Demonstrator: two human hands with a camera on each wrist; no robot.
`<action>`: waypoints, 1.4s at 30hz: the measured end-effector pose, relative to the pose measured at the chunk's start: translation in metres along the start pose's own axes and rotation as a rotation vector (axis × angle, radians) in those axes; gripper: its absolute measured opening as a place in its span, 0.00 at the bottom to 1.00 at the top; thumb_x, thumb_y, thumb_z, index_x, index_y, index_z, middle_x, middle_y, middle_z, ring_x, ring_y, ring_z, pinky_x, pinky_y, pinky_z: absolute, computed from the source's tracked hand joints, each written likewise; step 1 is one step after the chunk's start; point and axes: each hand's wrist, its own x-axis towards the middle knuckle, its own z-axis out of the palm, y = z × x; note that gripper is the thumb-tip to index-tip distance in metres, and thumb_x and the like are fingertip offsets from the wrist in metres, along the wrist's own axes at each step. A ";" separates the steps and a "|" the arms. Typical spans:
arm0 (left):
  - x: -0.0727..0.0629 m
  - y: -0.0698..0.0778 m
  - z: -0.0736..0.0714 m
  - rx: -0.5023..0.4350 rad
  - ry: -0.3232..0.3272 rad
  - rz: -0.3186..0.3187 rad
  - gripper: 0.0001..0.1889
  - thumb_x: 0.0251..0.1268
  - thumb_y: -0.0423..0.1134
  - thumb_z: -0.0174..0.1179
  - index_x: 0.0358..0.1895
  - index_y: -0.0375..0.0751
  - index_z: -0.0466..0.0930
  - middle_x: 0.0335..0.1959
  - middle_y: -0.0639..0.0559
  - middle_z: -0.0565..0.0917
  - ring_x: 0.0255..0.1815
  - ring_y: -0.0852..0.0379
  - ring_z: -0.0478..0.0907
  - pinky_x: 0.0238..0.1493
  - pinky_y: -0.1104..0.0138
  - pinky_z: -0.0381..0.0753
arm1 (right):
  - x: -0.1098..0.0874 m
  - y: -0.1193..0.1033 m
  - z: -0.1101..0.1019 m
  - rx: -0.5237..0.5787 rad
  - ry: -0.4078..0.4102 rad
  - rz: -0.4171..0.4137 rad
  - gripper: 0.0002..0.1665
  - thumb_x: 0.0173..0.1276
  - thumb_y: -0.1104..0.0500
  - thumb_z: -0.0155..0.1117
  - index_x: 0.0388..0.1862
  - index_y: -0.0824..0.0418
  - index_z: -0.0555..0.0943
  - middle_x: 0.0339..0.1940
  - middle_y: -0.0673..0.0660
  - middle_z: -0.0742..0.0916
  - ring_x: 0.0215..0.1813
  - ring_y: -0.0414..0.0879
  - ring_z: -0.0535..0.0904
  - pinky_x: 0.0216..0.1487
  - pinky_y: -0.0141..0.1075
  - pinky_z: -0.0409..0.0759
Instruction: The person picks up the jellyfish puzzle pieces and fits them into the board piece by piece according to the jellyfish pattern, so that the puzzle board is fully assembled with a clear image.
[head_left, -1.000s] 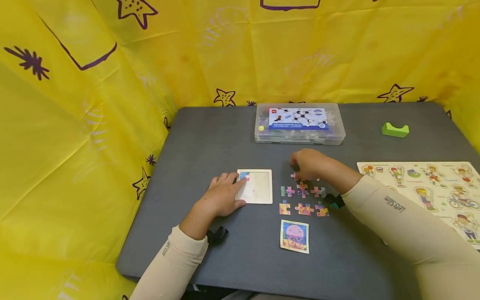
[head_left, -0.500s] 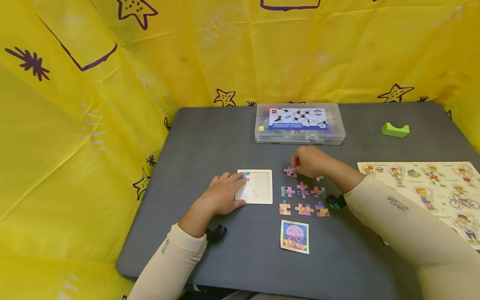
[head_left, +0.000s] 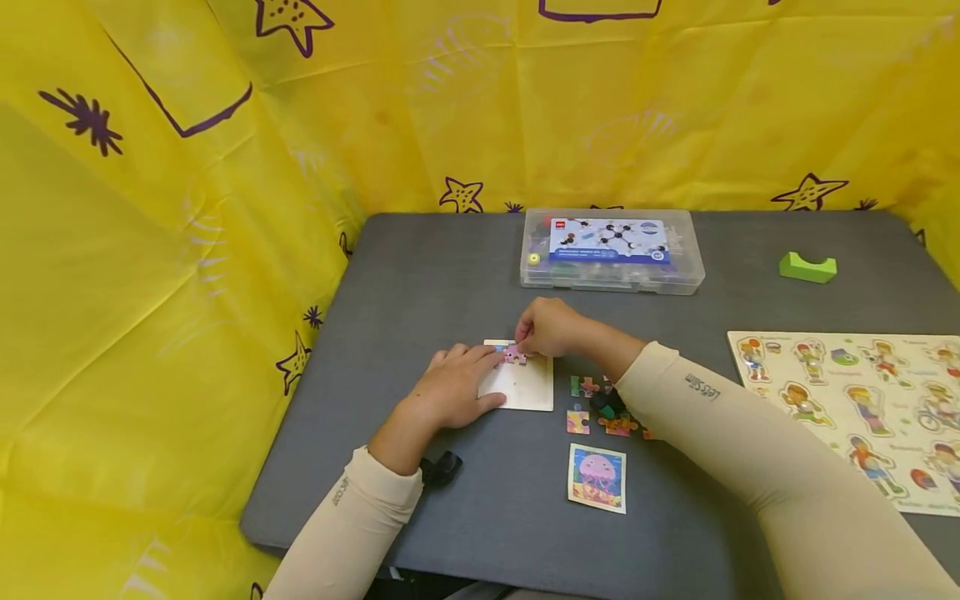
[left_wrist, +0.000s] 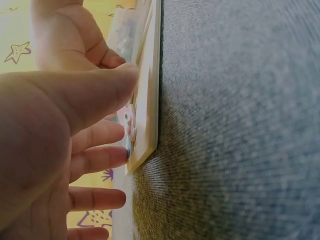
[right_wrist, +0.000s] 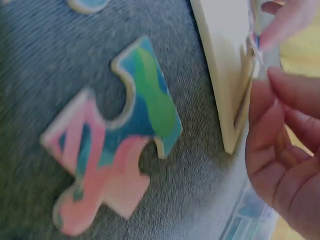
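Note:
My right hand [head_left: 551,327] pinches a pink jigsaw piece [head_left: 514,355] over the top edge of a square wooden puzzle tray [head_left: 528,396]. That piece lies beside a blue corner piece, which my left fingers partly cover. My left hand [head_left: 452,387] rests on the tray's left side, its fingers spread and fairly straight. In the left wrist view, the left thumb [left_wrist: 107,90] reaches over the tray's edge [left_wrist: 150,135]. Below my right wrist, several loose jigsaw pieces [head_left: 577,422] lie on the table, some hidden by the forearm. The right wrist view shows one loose piece [right_wrist: 120,150] close up.
A jellyfish picture card [head_left: 597,477] lies in front of the loose pieces. Behind the tray is a clear plastic kit box [head_left: 611,279]. A wooden picture board [head_left: 757,392] and a green block [head_left: 807,267] are at the right of the grey table [head_left: 420,275].
My right hand has picked up the pink jigsaw piece from the top row and carried it left onto the tray. The left hand stays on the tray, and the head view has shifted slightly.

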 end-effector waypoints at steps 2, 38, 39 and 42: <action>0.002 0.002 0.000 0.011 -0.006 -0.006 0.35 0.71 0.61 0.58 0.78 0.55 0.65 0.77 0.53 0.69 0.72 0.47 0.66 0.66 0.49 0.66 | 0.002 -0.001 0.002 -0.035 0.005 0.003 0.03 0.63 0.59 0.74 0.30 0.55 0.90 0.26 0.48 0.88 0.30 0.42 0.79 0.30 0.31 0.75; 0.011 0.023 -0.001 0.014 -0.042 0.090 0.33 0.72 0.53 0.60 0.76 0.48 0.68 0.77 0.49 0.67 0.77 0.45 0.63 0.76 0.49 0.63 | -0.100 0.103 -0.053 -0.243 0.051 0.115 0.11 0.61 0.58 0.76 0.34 0.62 0.83 0.30 0.55 0.83 0.36 0.51 0.77 0.42 0.48 0.77; 0.011 0.024 0.000 0.016 -0.046 0.091 0.33 0.73 0.53 0.60 0.76 0.48 0.67 0.78 0.49 0.67 0.78 0.46 0.63 0.76 0.50 0.63 | -0.099 0.102 -0.053 -0.220 0.063 0.114 0.09 0.61 0.59 0.76 0.33 0.61 0.83 0.30 0.55 0.83 0.35 0.50 0.77 0.41 0.46 0.76; 0.013 0.025 0.000 0.010 -0.048 0.091 0.33 0.73 0.52 0.60 0.77 0.48 0.67 0.78 0.50 0.66 0.77 0.47 0.63 0.76 0.51 0.63 | -0.095 0.096 -0.052 -0.132 0.096 0.103 0.06 0.63 0.61 0.73 0.31 0.60 0.83 0.27 0.53 0.83 0.32 0.48 0.77 0.38 0.42 0.76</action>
